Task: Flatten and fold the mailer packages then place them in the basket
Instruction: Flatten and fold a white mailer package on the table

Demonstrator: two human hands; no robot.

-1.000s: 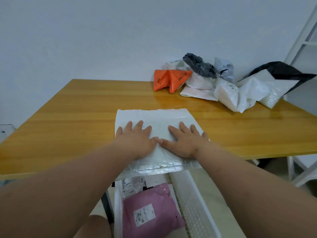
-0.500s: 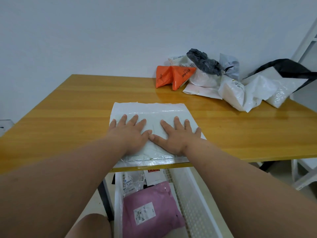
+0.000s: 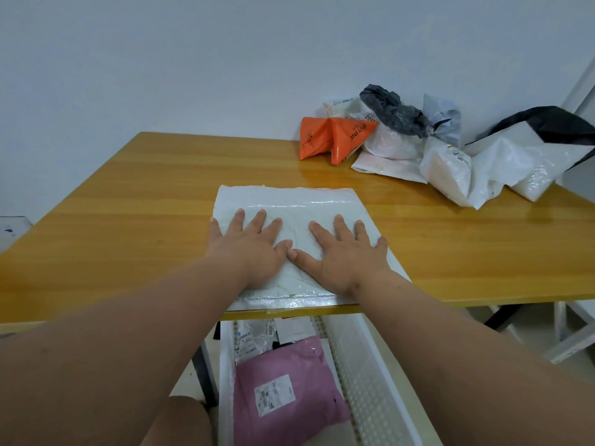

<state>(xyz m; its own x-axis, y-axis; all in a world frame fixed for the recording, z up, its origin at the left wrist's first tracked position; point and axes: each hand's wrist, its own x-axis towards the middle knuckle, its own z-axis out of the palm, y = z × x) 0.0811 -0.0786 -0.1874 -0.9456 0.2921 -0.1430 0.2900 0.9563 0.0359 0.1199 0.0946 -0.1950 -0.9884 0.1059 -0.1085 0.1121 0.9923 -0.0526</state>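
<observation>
A white bubble mailer (image 3: 289, 201) lies flat on the wooden table (image 3: 128, 204), its near edge at the table's front edge. My left hand (image 3: 251, 249) and my right hand (image 3: 344, 255) press on it side by side, fingers straight and spread, thumbs almost touching. Below the table edge stands a white perforated basket (image 3: 363, 371) holding a folded pink mailer (image 3: 286, 397) and several white mailers behind it.
A heap of unfolded mailers sits at the table's back right: an orange one (image 3: 331, 138), a grey-black one (image 3: 392, 112), white ones (image 3: 457, 169) and a black-and-white one (image 3: 547, 130). A white frame (image 3: 573, 336) stands to the right. My knee (image 3: 180, 420) shows beside the basket.
Both hands have slid forward over the white mailer, and the mailer now lies wholly on the table rather than hanging over its front edge.
</observation>
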